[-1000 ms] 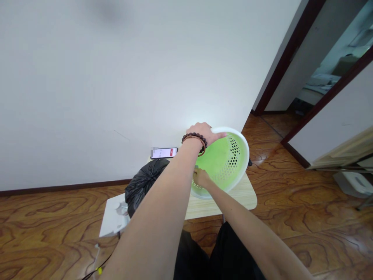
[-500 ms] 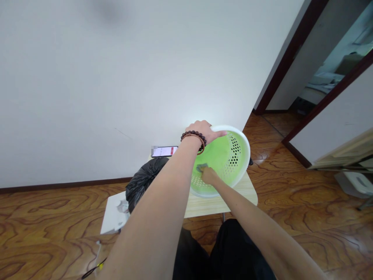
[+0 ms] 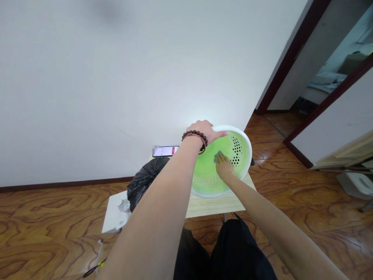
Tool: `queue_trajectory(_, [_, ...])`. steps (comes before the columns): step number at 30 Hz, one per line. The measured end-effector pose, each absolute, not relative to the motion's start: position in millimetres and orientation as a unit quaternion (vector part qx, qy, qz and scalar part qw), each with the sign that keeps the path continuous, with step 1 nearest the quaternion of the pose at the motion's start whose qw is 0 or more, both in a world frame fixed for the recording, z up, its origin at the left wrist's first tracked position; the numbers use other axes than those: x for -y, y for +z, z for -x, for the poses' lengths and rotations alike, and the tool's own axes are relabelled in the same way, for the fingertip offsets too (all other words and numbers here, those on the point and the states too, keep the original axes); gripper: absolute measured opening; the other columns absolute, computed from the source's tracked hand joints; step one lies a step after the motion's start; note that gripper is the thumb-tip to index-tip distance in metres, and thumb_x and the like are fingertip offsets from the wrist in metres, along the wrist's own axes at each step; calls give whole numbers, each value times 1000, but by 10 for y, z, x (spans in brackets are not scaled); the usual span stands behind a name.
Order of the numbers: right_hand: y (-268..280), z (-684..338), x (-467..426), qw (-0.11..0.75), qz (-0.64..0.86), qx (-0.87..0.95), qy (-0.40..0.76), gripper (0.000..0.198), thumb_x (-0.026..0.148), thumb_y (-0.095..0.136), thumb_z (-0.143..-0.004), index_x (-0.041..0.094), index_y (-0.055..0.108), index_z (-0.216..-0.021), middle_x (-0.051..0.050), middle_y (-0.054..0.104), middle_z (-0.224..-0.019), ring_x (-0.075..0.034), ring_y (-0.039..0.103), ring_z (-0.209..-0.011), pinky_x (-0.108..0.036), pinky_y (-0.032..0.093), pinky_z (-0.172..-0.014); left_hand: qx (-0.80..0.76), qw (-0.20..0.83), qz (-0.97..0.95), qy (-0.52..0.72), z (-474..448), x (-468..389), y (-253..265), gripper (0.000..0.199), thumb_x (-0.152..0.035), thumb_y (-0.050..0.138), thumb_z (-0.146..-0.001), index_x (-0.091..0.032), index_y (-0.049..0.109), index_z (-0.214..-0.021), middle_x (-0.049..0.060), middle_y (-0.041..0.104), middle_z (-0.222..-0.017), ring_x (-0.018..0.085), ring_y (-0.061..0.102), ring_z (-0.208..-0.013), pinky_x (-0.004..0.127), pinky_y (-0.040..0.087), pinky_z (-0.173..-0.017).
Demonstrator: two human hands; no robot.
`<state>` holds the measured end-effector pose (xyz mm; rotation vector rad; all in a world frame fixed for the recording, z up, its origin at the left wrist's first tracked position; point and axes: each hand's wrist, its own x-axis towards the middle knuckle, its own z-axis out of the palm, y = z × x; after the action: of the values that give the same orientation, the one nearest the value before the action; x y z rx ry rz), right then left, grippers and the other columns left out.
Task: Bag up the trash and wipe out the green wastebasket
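Note:
A round plastic basket (image 3: 201, 182), green inside with a white rim and holes in its side, rests on a small wooden-topped table. My left hand (image 3: 204, 130), with beads at the wrist, grips the basket's far-left rim, its thumb stretched over the inside; the fingertips are out of sight. Inside the basket, my right hand (image 3: 225, 166) presses a grey cloth (image 3: 217, 156) against the green bottom. Its fingers cover part of the cloth.
A phone (image 3: 165, 151) with a lit screen lies on the table by the wall. Left of the table is a black plastic bag (image 3: 144, 179) above a white box-like object (image 3: 114, 214). The white wall stands close behind, with a doorway to the right.
My right hand has slid the cloth rightward and slightly away from me, from the basket's near-left part to its middle. My left hand stays on the rim.

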<state>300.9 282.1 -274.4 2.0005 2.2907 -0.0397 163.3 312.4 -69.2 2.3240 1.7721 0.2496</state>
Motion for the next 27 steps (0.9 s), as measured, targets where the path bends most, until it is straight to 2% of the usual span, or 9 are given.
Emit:
queue_trajectory(2, [-2776,-2834,-2809,30,-658,-749,-67,46,8,32,-79,0,43,-123,-20,34,-134,-25,22,-127,-39,17,-102,-597,101,-791,84,-1638,-3135,-709,70,-76,40,-58,-31,59,-107,6,61,-105,24,56,-91,32,43,-75])
queue_trajectory(4, [-2811,-2548,-2773,11,-634,-761,-138,46,11,37,-78,5,46,-122,-17,43,-128,-24,37,-119,-35,28,-96,-596,99,-792,84,-1639,-3140,-720,69,-76,39,-58,-31,59,-107,6,61,-104,24,56,-91,33,43,-75])
queue_trajectory(6, [-2832,-2274,-2742,1,-612,-772,-172,43,15,34,-81,15,47,-123,-9,53,-121,-19,50,-106,-28,37,-87,-595,102,-793,83,-1635,-3138,-722,69,-76,38,-59,-31,59,-106,6,62,-102,25,56,-92,34,43,-75])
queue_trajectory(8, [-2831,-2132,-2726,-24,-590,-784,-192,43,17,27,-85,21,45,-125,-3,56,-117,-15,55,-98,-24,40,-82,-597,106,-791,85,-1627,-3133,-716,69,-76,37,-60,-31,59,-106,7,62,-102,25,56,-91,35,43,-75])
queue_trajectory(13, [-2752,-2570,-2750,18,-574,-804,-155,44,11,35,-80,17,50,-120,-8,56,-117,-18,51,-105,-28,36,-88,-599,102,-789,89,-1609,-3129,-696,70,-77,38,-58,-32,60,-106,6,63,-101,25,57,-89,34,44,-72])
queue_trajectory(18, [-2708,-2992,-2826,25,-639,-766,-69,43,7,32,-80,3,49,-119,-19,40,-131,-23,25,-127,-37,18,-102,-596,94,-792,87,-1621,-3123,-694,72,-77,38,-57,-31,59,-108,7,62,-104,25,57,-90,33,44,-72])
queue_trajectory(21, [-2765,-2662,-2797,0,-650,-747,-137,43,9,36,-79,7,49,-120,-16,43,-129,-23,34,-121,-34,24,-99,-594,91,-794,88,-1636,-3116,-699,73,-78,36,-57,-31,58,-108,7,61,-105,25,56,-91,34,44,-73])
queue_trajectory(24, [-2818,-2216,-2724,-34,-625,-753,-202,43,16,30,-85,19,45,-124,-6,53,-121,-16,51,-104,-26,36,-89,-597,96,-791,86,-1640,-3106,-698,72,-78,35,-58,-31,58,-108,7,61,-104,26,56,-91,35,43,-74])
queue_trajectory(27, [-2817,-2156,-2682,-74,-589,-773,-226,43,20,23,-88,23,43,-125,-2,55,-119,-14,53,-102,-24,38,-86,-597,101,-792,83,-1629,-3100,-690,70,-77,36,-59,-31,60,-106,7,63,-101,25,57,-90,35,43,-73])
